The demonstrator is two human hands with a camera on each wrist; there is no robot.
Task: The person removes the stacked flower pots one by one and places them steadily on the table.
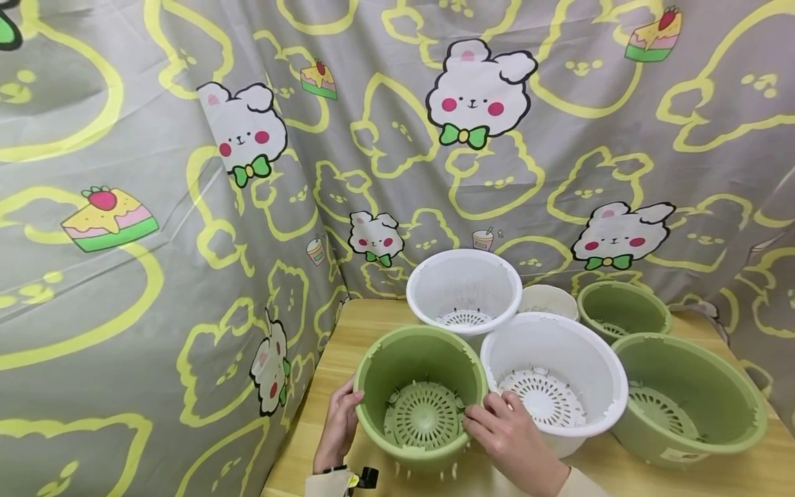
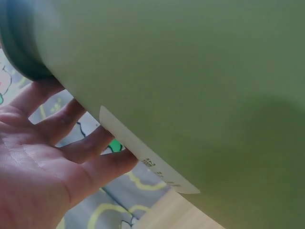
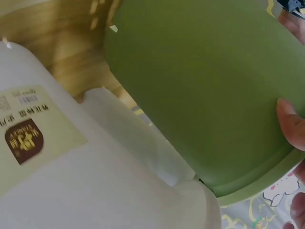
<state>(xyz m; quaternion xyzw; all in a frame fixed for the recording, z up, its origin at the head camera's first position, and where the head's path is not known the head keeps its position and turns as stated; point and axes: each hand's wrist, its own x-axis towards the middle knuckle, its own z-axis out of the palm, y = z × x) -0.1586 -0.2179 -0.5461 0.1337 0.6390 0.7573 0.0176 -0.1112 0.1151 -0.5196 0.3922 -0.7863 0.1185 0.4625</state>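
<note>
A green plastic flowerpot [image 1: 422,352] with a slotted bottom tilts its open top toward me, held between both hands close over the table. My left hand [image 1: 338,424] holds it at the left, thumb at the rim. In the left wrist view the left hand's fingers [image 2: 102,167] lie against the outer wall beside a pale label [image 2: 143,148]. My right hand [image 1: 509,438] grips the rim at the right, fingers bent over it. In the right wrist view, its thumb [image 3: 290,124] presses the green outer wall. Small pegs [image 1: 425,473] show under the pot.
Right beside the held pot stands a white pot [image 1: 553,338], its label [image 3: 38,124] facing the right wrist camera. Behind are another white pot [image 1: 462,283] and a small cream one [image 1: 549,300]. Two green pots [image 1: 624,304] are at the right. A patterned curtain [image 1: 373,172] borders the wooden table [image 1: 366,310].
</note>
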